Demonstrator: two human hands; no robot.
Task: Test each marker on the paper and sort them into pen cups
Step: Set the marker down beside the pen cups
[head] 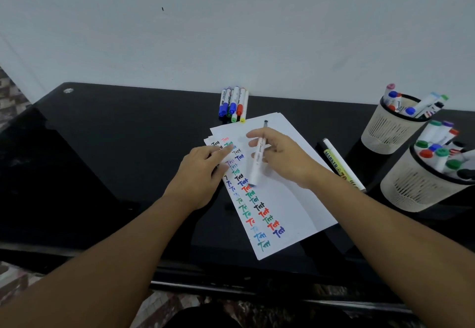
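My right hand (285, 156) gripping white marker (257, 159) in loosely curled fingers, tip down on paper (288, 199). My left hand (201, 173) lying flat, fingers spread, pinning paper's left edge beside colored test words. Unsorted markers (234, 105) lying by wall. Two more markers (339, 164) lying right of paper. Two pen cups (390, 128) (416, 186) standing far right, both holding markers.

The near pen cup (421, 186) is cut off at the right edge; marker labels are too blurred to read.
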